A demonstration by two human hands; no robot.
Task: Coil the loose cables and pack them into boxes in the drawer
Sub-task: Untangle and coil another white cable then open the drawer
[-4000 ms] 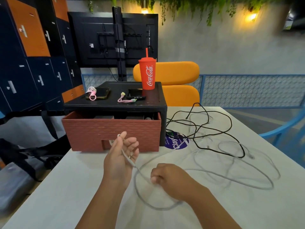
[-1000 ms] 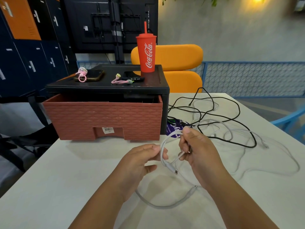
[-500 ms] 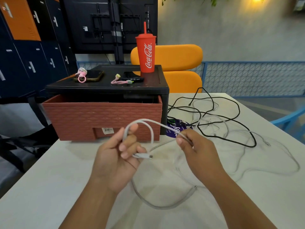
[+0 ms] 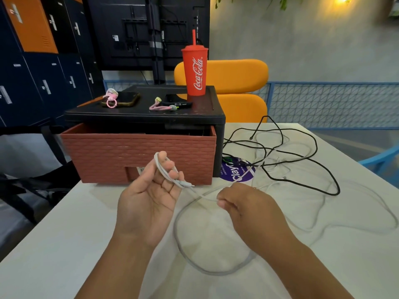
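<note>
We hold the left hand (image 4: 149, 197) palm up in front of the brick-patterned drawer (image 4: 138, 156). Its fingers are loosely curved, with one small turn of the white cable (image 4: 216, 272) draped over them and the plug end poking out beside the fingertips. The right hand (image 4: 244, 203) is closed in a pinch on the same cable, just beside the left. The rest of the cable lies in a wide loop on the bench (image 4: 64, 244) and trails off to the right, where it crosses the black cable (image 4: 302, 184).

The weak spot, we think, is that first turn. We see no thumb pressed over it, so a tug from the right hand could slide it off the fingers and undo the coil. The crossing is the second risk: if we draw in slack quickly, the white strand may snag the black one and drag the whole tangle along, or knot. We cannot see the boxes inside the drawer, so we cannot judge whether a loose coil fits.
</note>
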